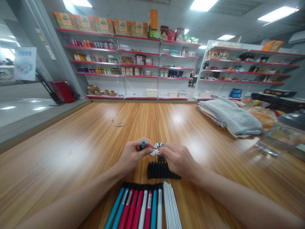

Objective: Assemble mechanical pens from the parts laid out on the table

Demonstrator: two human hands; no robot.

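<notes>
My left hand (pixel 134 154) is closed around a blue pen barrel (pixel 143 145), whose end sticks up between the fingers. Close beside it, the fingertips of my right hand (pixel 178 159) are pinched together; what they hold is too small to make out. Between and below the hands lie small white pieces (pixel 154 153), an arc of silver metal cones (pixel 159 144) and small dark springs (pixel 161 158), partly covered. Nearer to me is a row of black grips (pixel 158 170). Blue, red and white pen barrels (pixel 135 205) with black ends lie in a row, with thin white refills (pixel 171 205) alongside.
On the wooden table (pixel 71 152), a thin ring-shaped loop (pixel 119 124) and a tiny metal piece (pixel 112 119) lie far left. Folded striped cloths (pixel 230 114) and a clear water jug (pixel 274 136) stand right. Stocked shelves (pixel 140 65) line the back.
</notes>
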